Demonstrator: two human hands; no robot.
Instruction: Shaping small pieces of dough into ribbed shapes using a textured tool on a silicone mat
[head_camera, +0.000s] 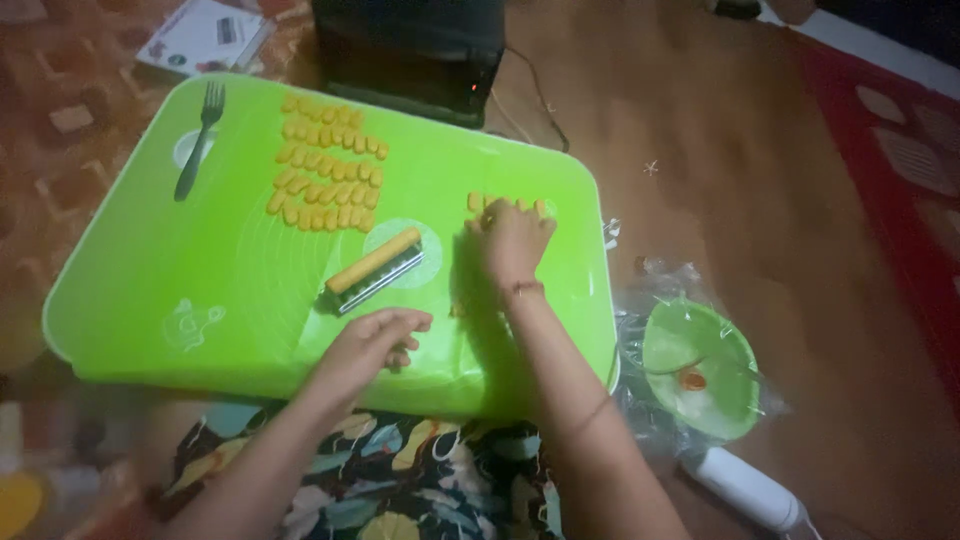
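Nearest, the left hand (372, 338) rests palm-down on the bright green plastic mat (150, 270), fingers loosely curled and half closed; whether they cover a small piece of dough cannot be told. Just beyond it and slightly right, the right hand (513, 240) is bent over a short row of small orange dough pieces (478, 202), fingertips pressed among them and nearly closed, apparently pinching or nudging one piece. Risk noted: with the fingers crowded onto soft pieces, too firm a press would likely flatten or smear one, and a sideways drag could knock its neighbours out of line. Between the hands and further left lies an orange dough roll on a ridged metal bar (376, 268); a careless sweep of the left wrist could shove it. Beyond that sit the finished rows of orange dough pieces (325, 165), well clear of both hands, and a dark fork (200, 140) at the far left. Right of the right forearm, off the mat, stands a green bowl (700, 365).
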